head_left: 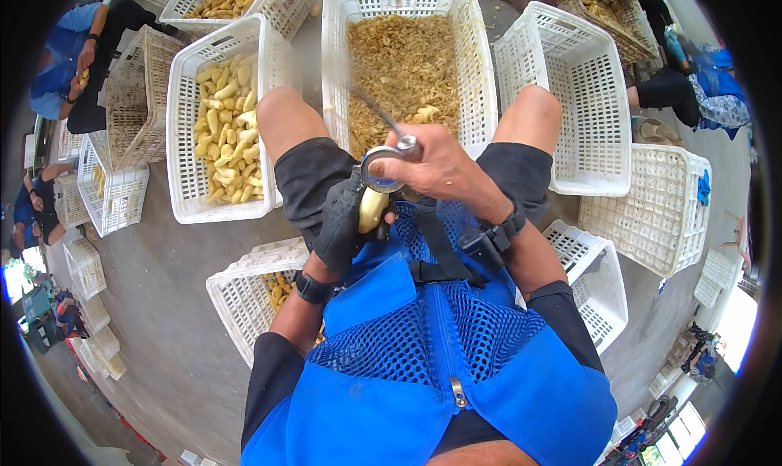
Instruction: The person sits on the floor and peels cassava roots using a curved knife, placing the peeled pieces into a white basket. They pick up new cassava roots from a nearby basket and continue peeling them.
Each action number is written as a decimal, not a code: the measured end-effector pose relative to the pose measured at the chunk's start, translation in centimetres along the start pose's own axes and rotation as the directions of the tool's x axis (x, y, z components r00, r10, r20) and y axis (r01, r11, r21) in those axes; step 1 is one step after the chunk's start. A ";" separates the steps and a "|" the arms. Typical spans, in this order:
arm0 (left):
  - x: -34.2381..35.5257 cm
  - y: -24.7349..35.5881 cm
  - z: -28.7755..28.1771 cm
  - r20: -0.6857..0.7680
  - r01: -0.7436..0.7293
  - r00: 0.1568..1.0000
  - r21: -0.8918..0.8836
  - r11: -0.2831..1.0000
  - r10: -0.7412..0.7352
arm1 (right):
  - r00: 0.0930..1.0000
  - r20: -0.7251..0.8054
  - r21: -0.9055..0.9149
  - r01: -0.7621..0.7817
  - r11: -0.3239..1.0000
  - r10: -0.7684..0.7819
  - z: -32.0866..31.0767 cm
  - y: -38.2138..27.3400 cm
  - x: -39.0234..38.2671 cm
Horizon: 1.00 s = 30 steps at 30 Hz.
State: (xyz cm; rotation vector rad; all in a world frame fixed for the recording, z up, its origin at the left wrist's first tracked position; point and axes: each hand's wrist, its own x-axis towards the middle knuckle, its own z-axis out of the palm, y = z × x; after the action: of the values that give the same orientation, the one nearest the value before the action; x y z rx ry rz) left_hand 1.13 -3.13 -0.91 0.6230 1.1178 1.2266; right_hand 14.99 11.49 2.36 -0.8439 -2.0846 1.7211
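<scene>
My left hand (340, 220), in a dark glove, is closed around a pale yellow, root-like vegetable (373, 209) above my lap. My bare right hand (436, 163) grips a ring-headed metal peeling tool (383, 166). Its round head lies over the upper end of the vegetable, and they seem to touch. From the tool a thin, blurred line, perhaps a cable or hose, runs up to the left. Between my knees stands a white crate (327, 83) with brownish peelings (403, 67) and a pale piece (425, 114) lying on them.
Left of my knee, a white crate (181, 132) holds many similar pale yellow pieces (228, 140). A white crate (582, 99) stands at my right knee. Behind my left elbow is another crate (232, 303) with yellow-brown pieces. Other people (69, 67) sit among crates at both sides.
</scene>
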 end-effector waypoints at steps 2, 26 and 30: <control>-0.2 0.3 -0.2 -0.022 0.055 0.998 -0.053 0.997 -0.057 | 0.988 -0.153 -0.068 0.006 0.998 -0.016 -0.1 1.7 1.2; -1.0 0.7 -0.8 0.227 -0.514 0.795 0.743 0.427 0.562 | 0.897 -0.442 0.050 0.016 0.999 0.008 -2.1 2.9 1.1; -0.6 -0.8 -1.7 0.041 -0.371 0.906 0.553 0.746 0.420 | 0.959 -0.283 0.182 0.055 0.982 -0.002 -1.2 1.2 -0.4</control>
State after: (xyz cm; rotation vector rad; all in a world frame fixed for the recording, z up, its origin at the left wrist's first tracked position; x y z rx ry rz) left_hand -0.04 -4.19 -2.03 1.3185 1.4810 1.2939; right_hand 16.26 12.30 1.56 -0.9342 -1.7117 1.6419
